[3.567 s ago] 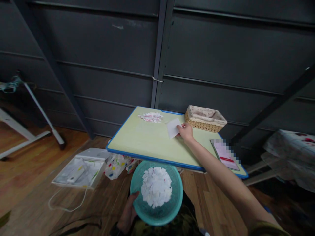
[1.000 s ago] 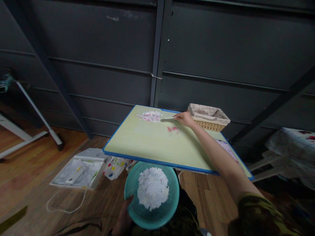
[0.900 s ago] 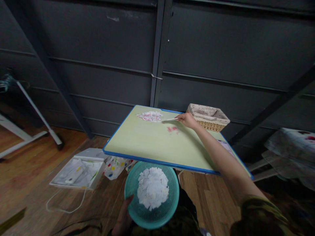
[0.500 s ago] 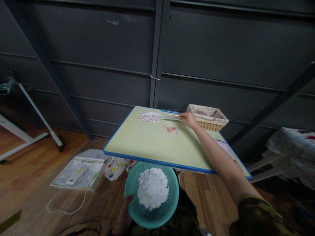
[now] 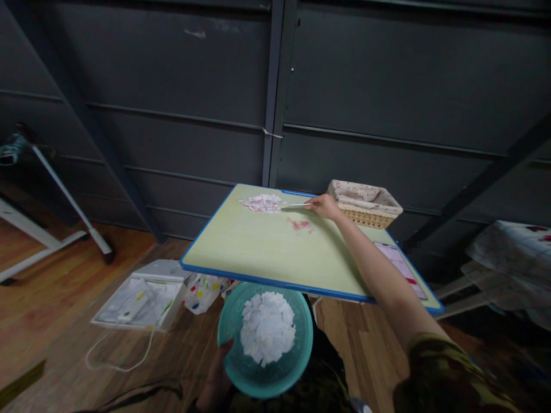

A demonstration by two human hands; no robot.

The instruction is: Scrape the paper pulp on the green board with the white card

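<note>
My left hand (image 5: pixel 219 367) is closed on the left rim of a round teal plastic sieve basket (image 5: pixel 303 350), held below the table's front edge. A heap of torn white paper scraps (image 5: pixel 267 327) fills the basket's middle. Stretched over the table, my right hand (image 5: pixel 323 206) is closed around thin, light-coloured chopsticks (image 5: pixel 297 205). Their tips point left, at the edge of a flat pile of white and pinkish paper scraps (image 5: pixel 262 202). Whether they grip a scrap is too small to tell.
The blue-edged table (image 5: pixel 241 252) bears a reddish stain (image 5: pixel 301 225). A fabric-lined wicker basket (image 5: pixel 365 217) stands at the back right, and a phone (image 5: pixel 401 268) lies near the right edge. On the floor at left are a white box (image 5: pixel 138 304) with a cable and a spotted plastic bag (image 5: pixel 204 292).
The chopsticks' two sticks looked apart before and now appear nearly as one line. My right hand has shifted slightly left; more of the phone shows beside my forearm.
</note>
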